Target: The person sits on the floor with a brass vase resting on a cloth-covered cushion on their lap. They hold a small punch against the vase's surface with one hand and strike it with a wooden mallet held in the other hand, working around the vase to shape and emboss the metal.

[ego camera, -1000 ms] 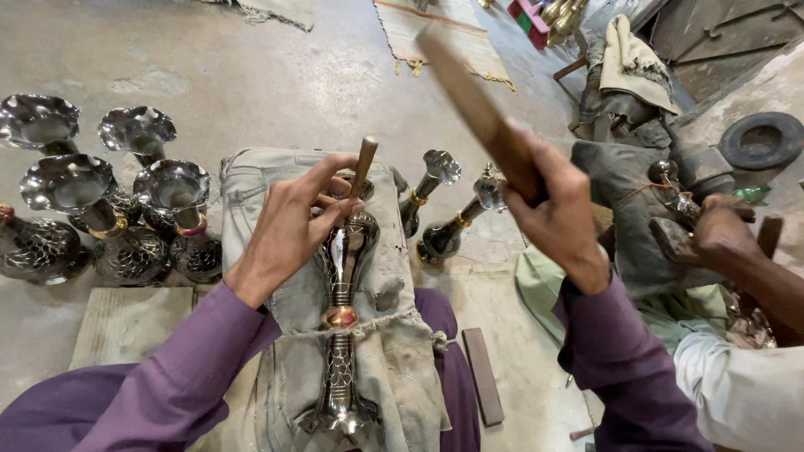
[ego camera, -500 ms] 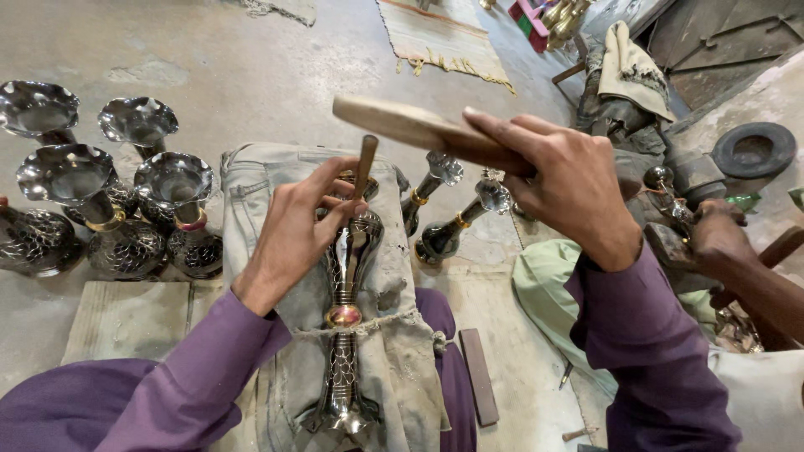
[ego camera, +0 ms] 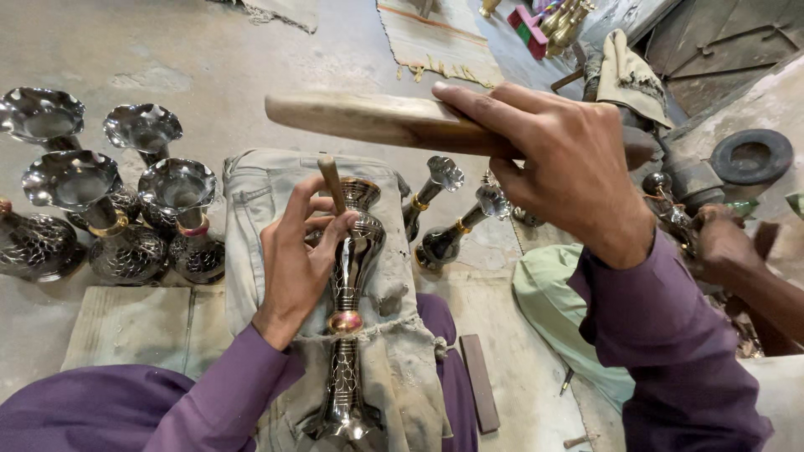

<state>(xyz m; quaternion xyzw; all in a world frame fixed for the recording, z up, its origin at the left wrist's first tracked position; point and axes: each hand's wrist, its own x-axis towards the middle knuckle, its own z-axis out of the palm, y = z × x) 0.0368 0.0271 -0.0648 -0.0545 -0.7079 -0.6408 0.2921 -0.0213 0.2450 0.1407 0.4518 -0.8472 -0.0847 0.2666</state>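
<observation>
your left hand (ego camera: 297,264) pinches a thin wooden-handled chisel (ego camera: 331,180) against the engraved metal vase (ego camera: 350,293) lying on the cloth (ego camera: 394,335) across your lap; your right hand (ego camera: 561,167) is clenched round a wooden mallet (ego camera: 377,121) above it, finished vases (ego camera: 109,209) standing left

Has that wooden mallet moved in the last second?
Yes. The wooden mallet in the right hand swung from upright down to level, above the vase on the lap.
</observation>
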